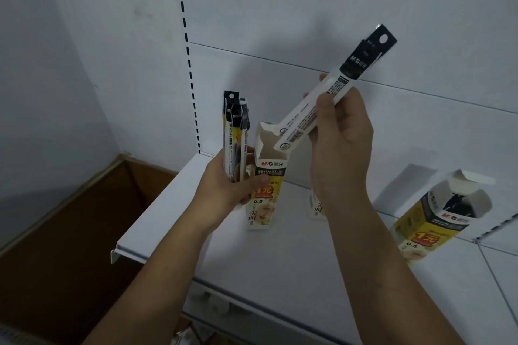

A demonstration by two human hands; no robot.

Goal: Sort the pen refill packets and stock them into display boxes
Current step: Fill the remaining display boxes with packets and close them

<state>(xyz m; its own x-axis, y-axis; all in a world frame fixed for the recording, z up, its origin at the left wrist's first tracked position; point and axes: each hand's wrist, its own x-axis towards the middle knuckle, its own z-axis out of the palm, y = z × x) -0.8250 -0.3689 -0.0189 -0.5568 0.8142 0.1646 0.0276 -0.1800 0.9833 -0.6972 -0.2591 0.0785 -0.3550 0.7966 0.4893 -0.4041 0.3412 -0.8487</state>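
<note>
Stocking in hand. Right hand (340, 131) pinches one refill packet (330, 95), lower end at the display box (266, 176) mouth. Left hand (224, 185) grips spare packets (234, 131) at box's nine o'clock. Next: straighten, lower in.

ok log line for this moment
right hand: holds refill packet, tip at open display box | left hand: grips packet bundle | second box: on shelf

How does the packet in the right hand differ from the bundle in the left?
The white-and-black refill packet in the right hand is tilted, its lower end at the open yellow display box; the bundle of packets in the left hand stands upright. The packet shows a white printed side; the bundle shows yellow. Both have black headers with hang holes.
</note>
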